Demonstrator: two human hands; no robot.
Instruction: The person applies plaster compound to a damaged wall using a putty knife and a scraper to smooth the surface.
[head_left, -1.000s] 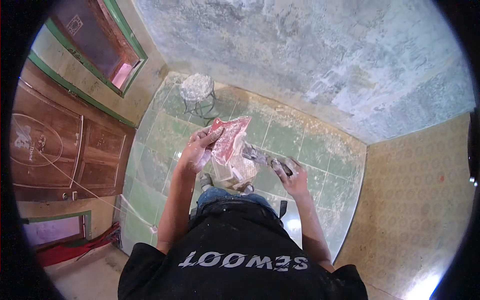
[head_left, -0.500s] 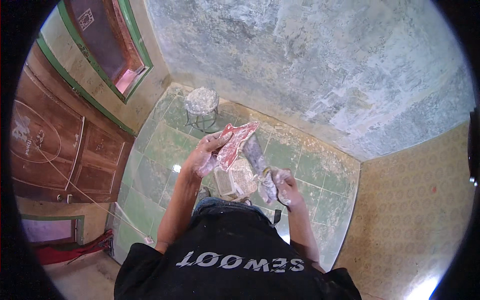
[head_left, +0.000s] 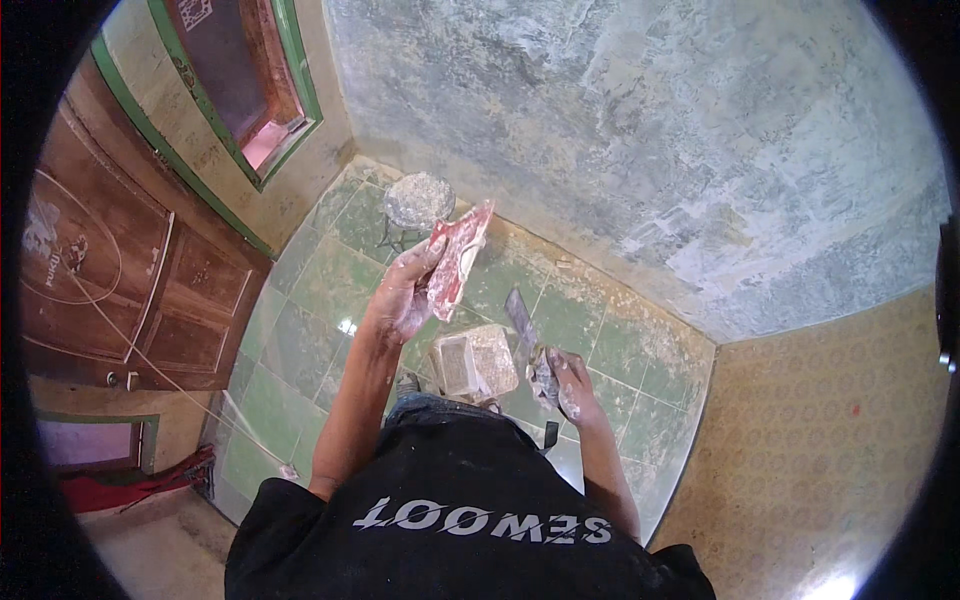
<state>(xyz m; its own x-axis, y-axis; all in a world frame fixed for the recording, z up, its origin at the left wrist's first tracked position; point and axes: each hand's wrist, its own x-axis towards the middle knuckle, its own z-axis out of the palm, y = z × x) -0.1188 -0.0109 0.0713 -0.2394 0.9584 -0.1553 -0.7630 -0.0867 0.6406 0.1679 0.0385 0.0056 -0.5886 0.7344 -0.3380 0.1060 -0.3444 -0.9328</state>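
My left hand (head_left: pixel 403 297) is closed around one edge of a red plastic spreader (head_left: pixel 459 262), which is smeared with white putty and held up, tilted, in front of me. My right hand (head_left: pixel 574 388) grips a putty knife (head_left: pixel 519 314) by its putty-caked handle, with the grey blade pointing up and away from me. A gap separates the blade from the spreader. Both hands carry white smears. Below and between them, near my feet, stands a putty-crusted tub (head_left: pixel 494 360) with a pale rectangular container (head_left: pixel 457 367) at its left side.
A round stool (head_left: pixel 419 200), spattered white, stands near the far wall (head_left: pixel 620 150), which is patchily coated grey and white. Putty crumbs lie on the green floor tiles (head_left: pixel 275 400). A wooden door (head_left: pixel 195 300) with a cable hanging across it is on the left; a patterned wall (head_left: pixel 820 420) is on the right.
The putty knife has come away from the spreader, and its blade now looks narrower, turned more edge-on. The spreader has risen and turned more upright in my left hand. My view has shifted slightly.
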